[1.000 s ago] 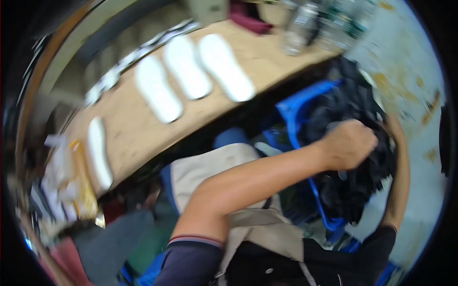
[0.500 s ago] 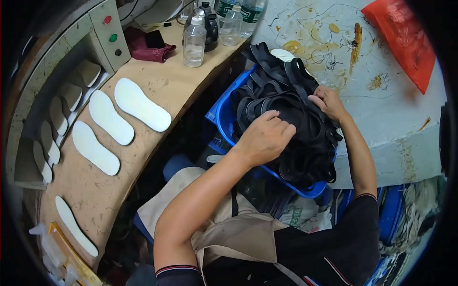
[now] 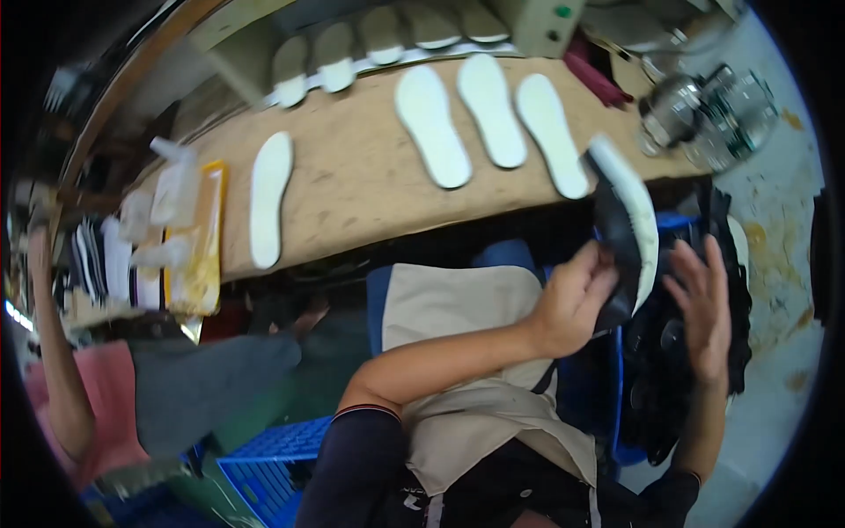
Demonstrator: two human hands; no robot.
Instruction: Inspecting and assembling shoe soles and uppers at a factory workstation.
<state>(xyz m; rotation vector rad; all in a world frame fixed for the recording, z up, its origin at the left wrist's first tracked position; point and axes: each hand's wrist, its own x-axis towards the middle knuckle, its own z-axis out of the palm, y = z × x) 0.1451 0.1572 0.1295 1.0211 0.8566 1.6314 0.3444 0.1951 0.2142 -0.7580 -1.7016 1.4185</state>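
A black shoe upper with a white sole-shaped underside (image 3: 635, 216) is pinched in my left hand (image 3: 572, 299), raised at the near edge of the bench and blurred by motion. My right hand (image 3: 704, 304) has its fingers spread with nothing in them, just right of that piece. Below it, a blue basin (image 3: 619, 387) holds a heap of black strap uppers (image 3: 656, 378). White insoles (image 3: 434, 132) lie on the brown bench top ahead, three grouped together, while another insole (image 3: 270, 201) lies apart to the left.
More soles stand along a machine opening (image 3: 383, 40) behind the bench. Bottles (image 3: 739, 119) and a dark kettle (image 3: 673, 101) are at the far right. A yellow tray (image 3: 207, 238) with clear bottles sits left. A co-worker's arm (image 3: 66, 352) and a blue crate (image 3: 273, 466) are at lower left.
The view has swung left. Both hands have come off the heap of uppers; my left hand now holds up a black upper with a white sole, and my right hand has opened.
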